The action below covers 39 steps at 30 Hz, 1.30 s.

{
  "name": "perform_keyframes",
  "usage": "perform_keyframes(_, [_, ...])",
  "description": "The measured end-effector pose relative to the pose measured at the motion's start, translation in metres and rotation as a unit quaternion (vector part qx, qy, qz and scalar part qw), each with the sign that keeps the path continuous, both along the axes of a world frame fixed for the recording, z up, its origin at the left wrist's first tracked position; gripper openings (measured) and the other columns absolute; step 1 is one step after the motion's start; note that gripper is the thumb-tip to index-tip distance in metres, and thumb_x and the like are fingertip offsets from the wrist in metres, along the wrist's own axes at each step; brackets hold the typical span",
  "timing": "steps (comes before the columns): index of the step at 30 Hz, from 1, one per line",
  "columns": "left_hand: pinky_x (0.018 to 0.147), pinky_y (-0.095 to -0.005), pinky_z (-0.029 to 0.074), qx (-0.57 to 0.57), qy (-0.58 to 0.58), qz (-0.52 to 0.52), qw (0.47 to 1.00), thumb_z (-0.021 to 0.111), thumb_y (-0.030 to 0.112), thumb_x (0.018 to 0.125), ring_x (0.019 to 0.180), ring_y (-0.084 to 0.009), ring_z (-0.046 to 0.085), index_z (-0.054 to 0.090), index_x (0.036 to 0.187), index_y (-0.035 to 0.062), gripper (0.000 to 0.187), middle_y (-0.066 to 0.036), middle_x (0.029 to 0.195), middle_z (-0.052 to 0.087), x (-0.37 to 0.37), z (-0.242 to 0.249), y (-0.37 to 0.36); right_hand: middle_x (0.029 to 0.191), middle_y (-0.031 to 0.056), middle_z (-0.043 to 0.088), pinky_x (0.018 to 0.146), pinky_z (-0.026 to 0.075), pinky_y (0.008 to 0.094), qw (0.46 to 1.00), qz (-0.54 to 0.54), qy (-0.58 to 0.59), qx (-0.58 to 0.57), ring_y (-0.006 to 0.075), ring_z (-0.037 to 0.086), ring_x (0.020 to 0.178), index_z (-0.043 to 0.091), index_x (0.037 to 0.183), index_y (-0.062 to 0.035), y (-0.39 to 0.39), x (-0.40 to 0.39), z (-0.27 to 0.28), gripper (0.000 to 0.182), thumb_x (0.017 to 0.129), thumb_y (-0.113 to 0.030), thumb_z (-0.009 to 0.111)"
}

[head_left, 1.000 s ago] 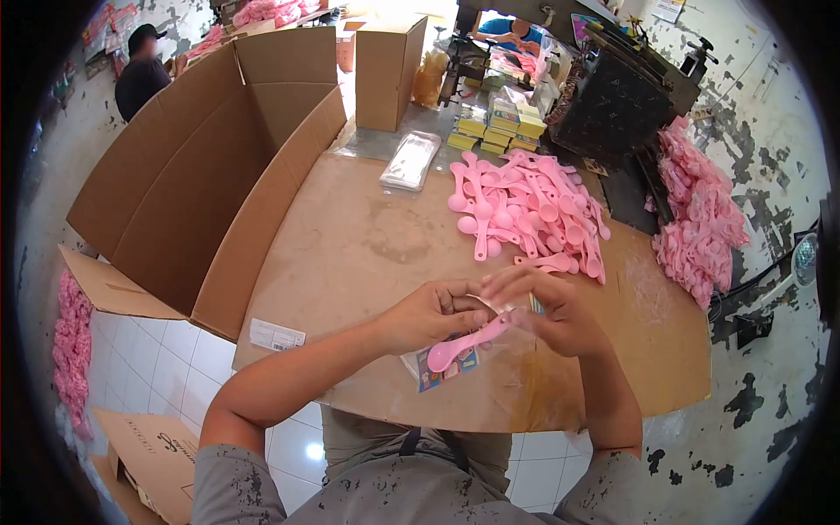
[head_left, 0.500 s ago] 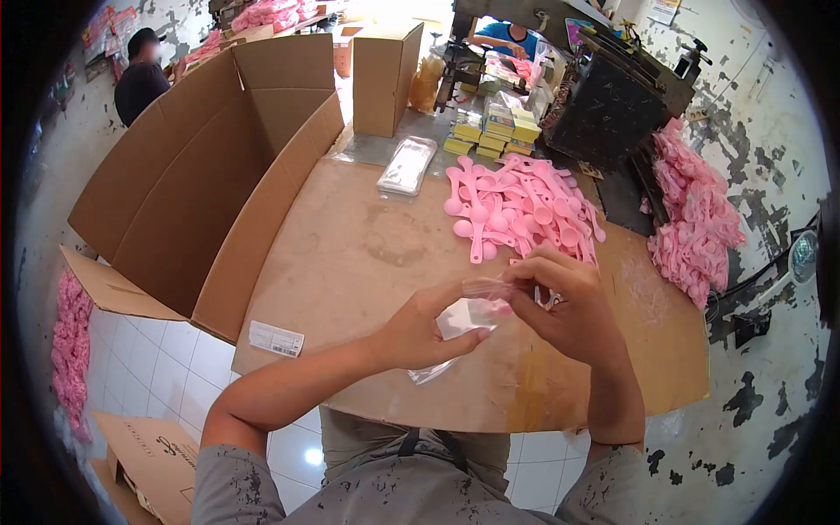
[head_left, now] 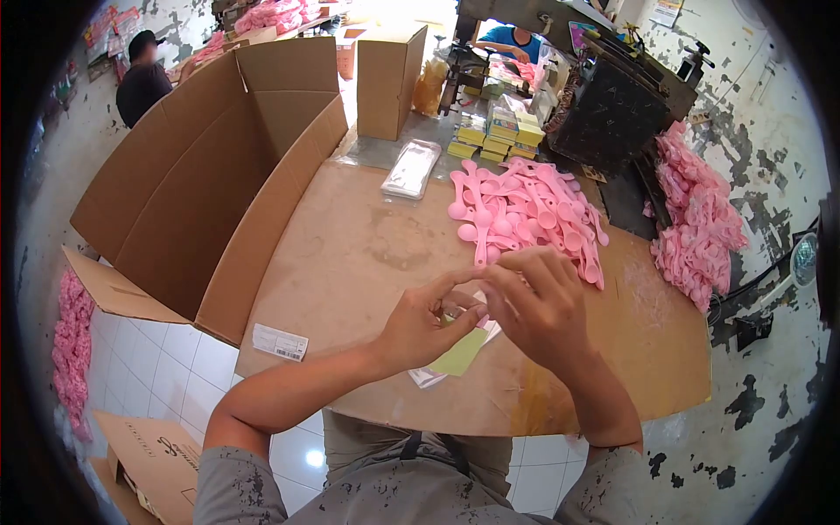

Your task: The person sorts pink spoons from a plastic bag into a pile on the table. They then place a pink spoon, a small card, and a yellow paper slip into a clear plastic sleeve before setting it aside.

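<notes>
My left hand [head_left: 424, 322] is closed, thumb and fingers pinching a small clear plastic bag [head_left: 453, 308]. A pale green card [head_left: 461, 354] shows below my left thumb, in or against the bag. My right hand [head_left: 544, 308] meets it at the bag's upper edge, fingertips pinched together; a bit of pink shows between the hands. Much of the bag is hidden by my fingers. Just beyond them lies a heap of pink measuring spoons [head_left: 529, 206]. Under the card, more clear plastic [head_left: 425, 378] rests on the cardboard-covered table [head_left: 350, 271].
A large open carton [head_left: 188, 201] stands at the left. Beyond the spoons are stacked cards [head_left: 500, 131], a pack of clear bags [head_left: 411, 169] and a dark machine [head_left: 604, 109]. Pink bagged goods [head_left: 696, 219] hang at the right. Two other people work farther back.
The card now shows its pale green side below my left hand, where a whitish face showed before. My right hand has shifted slightly left, its fingers closer to my left fingertips.
</notes>
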State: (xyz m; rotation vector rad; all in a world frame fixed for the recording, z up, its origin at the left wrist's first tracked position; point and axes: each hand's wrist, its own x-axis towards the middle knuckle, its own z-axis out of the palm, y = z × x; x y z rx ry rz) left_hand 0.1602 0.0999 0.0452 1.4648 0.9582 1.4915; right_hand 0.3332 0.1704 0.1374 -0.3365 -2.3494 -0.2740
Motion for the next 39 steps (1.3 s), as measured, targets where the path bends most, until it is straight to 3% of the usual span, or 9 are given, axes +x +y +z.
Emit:
perform_keyframes(8, [0.063, -0.0255, 0.058, 0.030, 0.206, 0.053, 0.977, 0.076, 0.004, 0.093, 0.083, -0.0115, 0.077, 0.047, 0.149, -0.0055, 0.063, -0.009, 0.094, 0.080, -0.004, -0.002, -0.002, 0.095, 0.0074, 0.061, 0.077, 0.047, 0.0368, 0.992, -0.044, -0.099, 0.058, 0.0239, 0.060, 0.091, 0.065, 0.093, -0.0017, 0.002, -0.008, -0.006, 0.022, 0.077, -0.013, 0.073])
perform_keyframes(12, [0.065, -0.0252, 0.057, 0.046, 0.191, 0.030, 0.980, 0.073, 0.005, 0.095, 0.081, -0.0092, 0.075, 0.051, 0.148, -0.0009, 0.057, -0.010, 0.095, 0.081, -0.001, -0.003, 0.000, 0.092, 0.0108, 0.060, 0.076, 0.047, 0.0360, 0.991, -0.092, -0.096, 0.028, 0.0262, 0.059, 0.087, 0.060, 0.089, -0.0024, 0.021, -0.006, -0.005, 0.018, 0.077, -0.009, 0.070])
perform_keyframes(15, [0.073, -0.0258, 0.058, -0.020, 0.124, -0.024, 0.992, 0.070, 0.005, 0.098, 0.085, -0.0091, 0.074, 0.054, 0.147, 0.0029, 0.052, -0.011, 0.100, 0.081, -0.003, 0.001, 0.002, 0.091, 0.0095, 0.060, 0.074, 0.047, 0.0332, 0.976, -0.099, 0.057, -0.185, 0.0220, 0.060, 0.084, 0.059, 0.093, -0.0030, 0.039, 0.025, 0.006, 0.010, 0.085, -0.005, 0.065])
perform_keyframes(17, [0.078, -0.0263, 0.058, -0.072, 0.009, -0.063, 0.995, 0.068, 0.004, 0.100, 0.090, -0.0090, 0.073, 0.055, 0.147, 0.0045, 0.049, -0.012, 0.103, 0.080, -0.003, -0.013, 0.009, 0.089, 0.0058, 0.059, 0.073, 0.047, 0.0307, 0.865, -0.033, 0.115, -0.487, 0.0155, 0.059, 0.082, 0.059, 0.096, -0.0036, 0.041, 0.066, 0.015, 0.003, 0.094, -0.005, 0.061])
perform_keyframes(20, [0.084, -0.0269, 0.057, -0.121, -0.048, -0.079, 0.988, 0.065, 0.001, 0.100, 0.096, -0.0097, 0.072, 0.055, 0.148, 0.0055, 0.048, -0.013, 0.104, 0.079, -0.007, -0.008, 0.014, 0.089, 0.0020, 0.060, 0.074, 0.048, 0.0294, 0.728, 0.106, 0.150, -0.661, 0.0108, 0.059, 0.084, 0.064, 0.099, -0.0042, 0.047, 0.141, 0.018, 0.002, 0.098, -0.006, 0.063])
perform_keyframes(23, [0.086, -0.0271, 0.058, -0.095, 0.013, -0.072, 0.993, 0.064, -0.001, 0.100, 0.097, -0.0104, 0.072, 0.054, 0.149, 0.0044, 0.050, -0.014, 0.103, 0.079, -0.005, -0.004, 0.009, 0.091, 0.0041, 0.063, 0.073, 0.049, 0.0318, 0.927, -0.050, 0.110, -0.355, 0.0150, 0.063, 0.086, 0.069, 0.101, -0.0045, 0.034, 0.120, 0.001, 0.010, 0.091, -0.003, 0.072])
perform_keyframes(25, [0.086, -0.0277, 0.058, -0.084, 0.017, -0.077, 0.993, 0.065, -0.001, 0.099, 0.097, -0.0111, 0.073, 0.053, 0.150, 0.0042, 0.052, -0.013, 0.103, 0.079, 0.002, -0.006, 0.005, 0.093, 0.0052, 0.065, 0.073, 0.049, 0.0340, 0.971, -0.039, 0.081, -0.224, 0.0185, 0.064, 0.087, 0.070, 0.101, -0.0056, 0.017, 0.091, -0.004, 0.015, 0.088, -0.003, 0.076])
perform_keyframes(29, [0.083, -0.0283, 0.059, -0.066, 0.071, -0.080, 0.992, 0.068, 0.000, 0.098, 0.095, -0.0120, 0.074, 0.050, 0.152, 0.0038, 0.056, -0.013, 0.101, 0.080, 0.006, -0.003, -0.001, 0.098, 0.0065, 0.066, 0.074, 0.049, 0.0379, 0.997, -0.036, 0.031, -0.063, 0.0245, 0.065, 0.088, 0.071, 0.102, -0.0072, -0.005, 0.051, -0.022, 0.024, 0.081, -0.004, 0.082])
perform_keyframes(39, [0.074, -0.0274, 0.060, -0.029, 0.129, -0.039, 0.990, 0.072, 0.004, 0.097, 0.086, -0.0130, 0.076, 0.051, 0.151, 0.0022, 0.058, -0.013, 0.099, 0.080, 0.002, -0.003, -0.001, 0.102, 0.0071, 0.064, 0.076, 0.049, 0.0372, 0.999, -0.030, -0.021, 0.009, 0.0247, 0.065, 0.091, 0.067, 0.102, -0.0048, 0.006, 0.019, -0.031, 0.024, 0.081, -0.007, 0.078])
